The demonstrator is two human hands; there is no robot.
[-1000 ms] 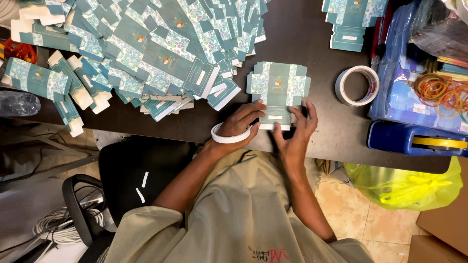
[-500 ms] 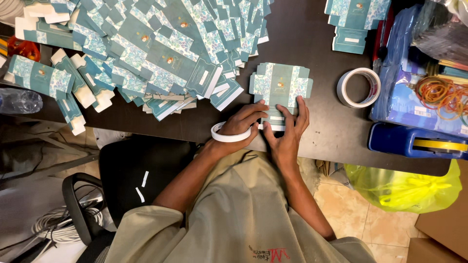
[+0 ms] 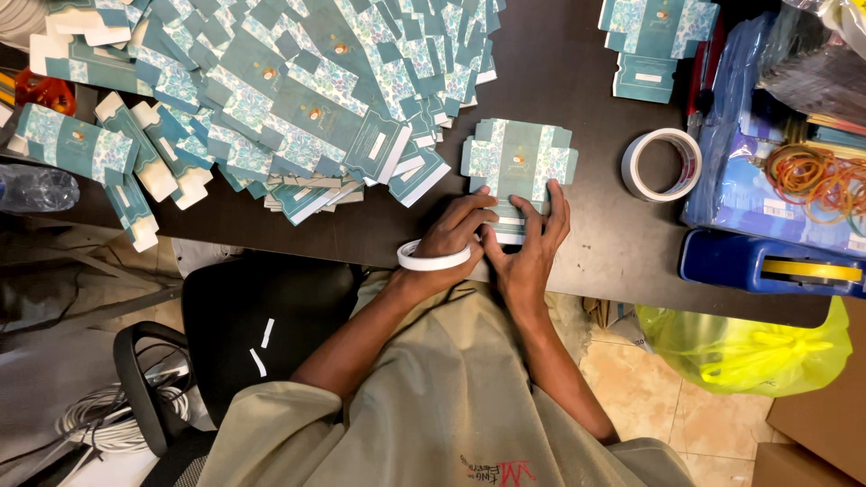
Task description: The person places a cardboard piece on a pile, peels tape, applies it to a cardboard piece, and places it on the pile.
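Flanking carton blank [image 3: 519,162]: tape roll [image 3: 661,164], flat cartons [image 3: 298,99]

short-sleeved khaki shirt [image 3: 451,406] with a small red print at the hem, bare forearms

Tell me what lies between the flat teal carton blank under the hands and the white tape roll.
Head view: only bare dark table lies between the carton blank and tape roll.
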